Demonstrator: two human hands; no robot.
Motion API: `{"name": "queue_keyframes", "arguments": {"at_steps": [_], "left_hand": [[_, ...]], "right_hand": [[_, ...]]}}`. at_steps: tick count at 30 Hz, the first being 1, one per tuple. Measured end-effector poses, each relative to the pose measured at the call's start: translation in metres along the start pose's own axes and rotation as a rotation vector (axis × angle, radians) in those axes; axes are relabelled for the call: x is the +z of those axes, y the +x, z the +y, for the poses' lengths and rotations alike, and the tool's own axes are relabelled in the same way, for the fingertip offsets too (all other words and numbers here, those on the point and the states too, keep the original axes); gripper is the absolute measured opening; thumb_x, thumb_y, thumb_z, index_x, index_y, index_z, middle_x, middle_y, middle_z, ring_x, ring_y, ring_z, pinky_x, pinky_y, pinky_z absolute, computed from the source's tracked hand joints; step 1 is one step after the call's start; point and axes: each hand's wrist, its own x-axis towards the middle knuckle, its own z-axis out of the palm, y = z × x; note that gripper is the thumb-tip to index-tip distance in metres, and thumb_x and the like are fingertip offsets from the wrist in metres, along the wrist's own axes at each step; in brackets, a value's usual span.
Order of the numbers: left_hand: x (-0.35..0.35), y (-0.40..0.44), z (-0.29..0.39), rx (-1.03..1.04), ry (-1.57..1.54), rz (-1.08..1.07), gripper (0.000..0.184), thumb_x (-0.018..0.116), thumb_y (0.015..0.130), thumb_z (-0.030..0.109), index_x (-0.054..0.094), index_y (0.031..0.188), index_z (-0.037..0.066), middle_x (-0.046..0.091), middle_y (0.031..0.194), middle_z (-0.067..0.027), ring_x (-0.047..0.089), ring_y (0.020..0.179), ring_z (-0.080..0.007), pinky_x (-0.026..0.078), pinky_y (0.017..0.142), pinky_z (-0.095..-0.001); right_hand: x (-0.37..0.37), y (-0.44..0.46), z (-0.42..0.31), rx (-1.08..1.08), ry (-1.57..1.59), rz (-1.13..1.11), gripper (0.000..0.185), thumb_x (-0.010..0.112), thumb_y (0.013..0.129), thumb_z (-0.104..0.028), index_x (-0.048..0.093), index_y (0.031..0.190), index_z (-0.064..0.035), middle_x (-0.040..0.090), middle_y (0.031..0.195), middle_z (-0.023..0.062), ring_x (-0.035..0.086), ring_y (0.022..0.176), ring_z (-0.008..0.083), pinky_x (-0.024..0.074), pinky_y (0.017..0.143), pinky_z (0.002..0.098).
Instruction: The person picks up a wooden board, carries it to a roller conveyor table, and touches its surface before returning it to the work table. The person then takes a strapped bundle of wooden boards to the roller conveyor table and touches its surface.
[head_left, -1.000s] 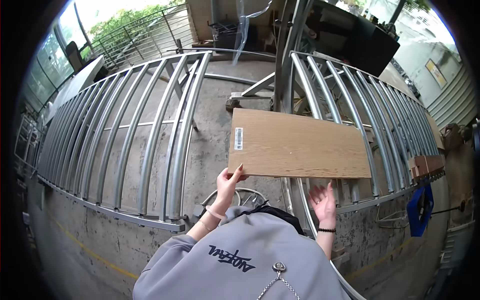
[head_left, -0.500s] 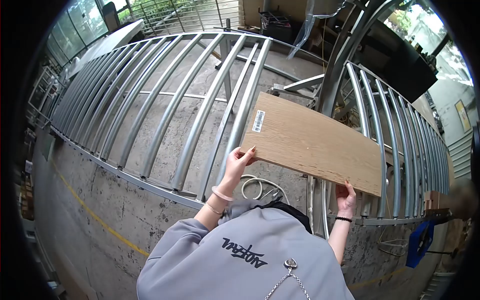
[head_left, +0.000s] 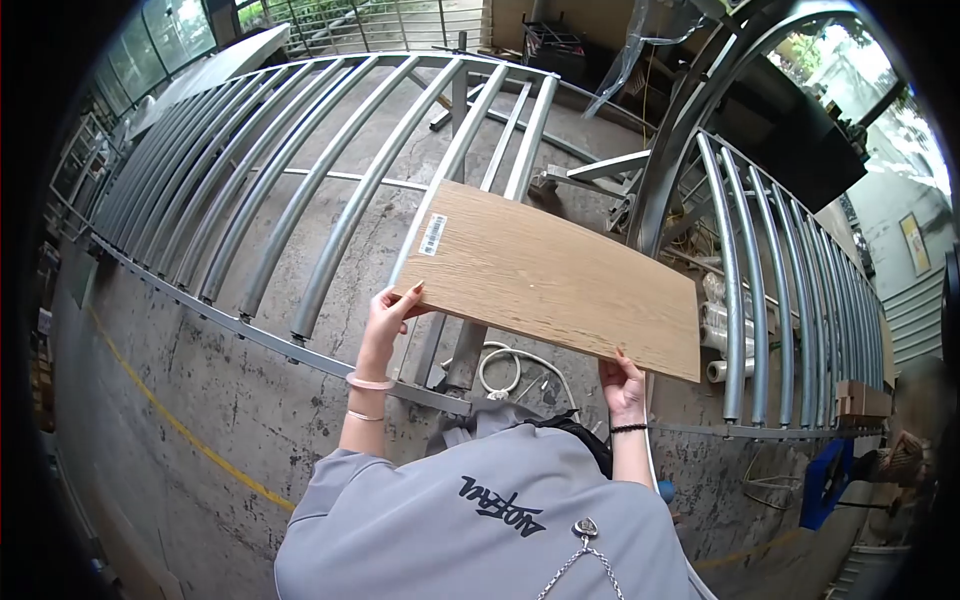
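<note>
your left fingers (head_left: pixel 411 294) and right fingers (head_left: pixel 624 364) pinched the board (head_left: pixel 560 282) along its near edge; even, level support suited it.

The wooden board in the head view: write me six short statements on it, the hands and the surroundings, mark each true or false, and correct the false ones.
1. The left hand grips the wooden board by its near edge. True.
2. The right hand is clear of the board. False: its fingers also grip the near edge.
3. The white printed label is toward the right hand's end of the board. False: it is toward the left hand's end.
4. A black bracelet is worn at the right hand's wrist. True.
5. The sweatshirt is red. False: it is grey.
6. Metal rollers show to both sides of the board. True.
</note>
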Motion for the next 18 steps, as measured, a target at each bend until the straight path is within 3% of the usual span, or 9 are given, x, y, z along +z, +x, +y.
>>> {"name": "queue_keyframes", "arguments": {"at_steps": [4, 7, 12, 13, 18], "left_hand": [[-0.03, -0.003, 0.021, 0.01, 0.084, 0.03, 0.024, 0.067, 0.085, 0.029, 0.061, 0.09, 0.007, 0.069, 0.082, -0.0048, 0.069, 0.076, -0.0119, 0.028, 0.04, -0.0156], [-0.054, -0.008, 0.036, -0.093, 0.095, 0.109, 0.025, 0.064, 0.086, 0.031, 0.062, 0.091, 0.006, 0.07, 0.081, -0.0064, 0.069, 0.075, -0.0108, 0.027, 0.04, -0.0148], [-0.103, -0.006, 0.033, -0.236, 0.142, 0.141, 0.029, 0.06, 0.087, 0.032, 0.064, 0.094, 0.005, 0.07, 0.082, -0.0088, 0.068, 0.072, -0.0085, 0.025, 0.04, -0.0143], [-0.119, 0.0, 0.027, -0.2, 0.145, 0.134, 0.03, 0.059, 0.087, 0.032, 0.064, 0.096, 0.004, 0.07, 0.082, -0.0103, 0.068, 0.071, -0.0093, 0.028, 0.041, -0.0148], [-0.169, 0.007, 0.024, -0.146, -0.038, 0.114, 0.032, 0.058, 0.087, 0.03, 0.065, 0.096, 0.0, 0.07, 0.082, -0.0128, 0.067, 0.068, -0.0134, 0.038, 0.044, -0.0165]], "right_hand": [[0.013, -0.019, 0.037, 0.072, 0.028, -0.03, 0.027, 0.063, 0.08, -0.004, 0.062, 0.108, -0.0048, 0.067, 0.104, 0.0089, 0.061, 0.104, 0.0225, 0.0445, 0.099, 0.0398], [0.03, -0.043, 0.058, 0.092, 0.021, -0.048, 0.031, 0.066, 0.083, -0.011, 0.059, 0.113, -0.0058, 0.065, 0.108, 0.0096, 0.06, 0.105, 0.0235, 0.0434, 0.1, 0.0403], [0.07, -0.063, 0.066, 0.181, -0.179, -0.176, 0.043, 0.065, 0.086, -0.033, 0.053, 0.122, -0.0126, 0.057, 0.123, 0.0108, 0.054, 0.112, 0.0251, 0.0411, 0.099, 0.0405], [0.069, -0.064, 0.074, 0.224, -0.205, -0.188, 0.047, 0.063, 0.086, -0.04, 0.052, 0.124, -0.015, 0.054, 0.126, 0.0108, 0.052, 0.115, 0.0251, 0.0407, 0.098, 0.0403], [0.068, -0.054, 0.091, 0.404, -0.437, -0.178, 0.05, 0.06, 0.087, -0.044, 0.048, 0.128, -0.0175, 0.054, 0.126, 0.0099, 0.049, 0.116, 0.0237, 0.0401, 0.097, 0.0394]]}}
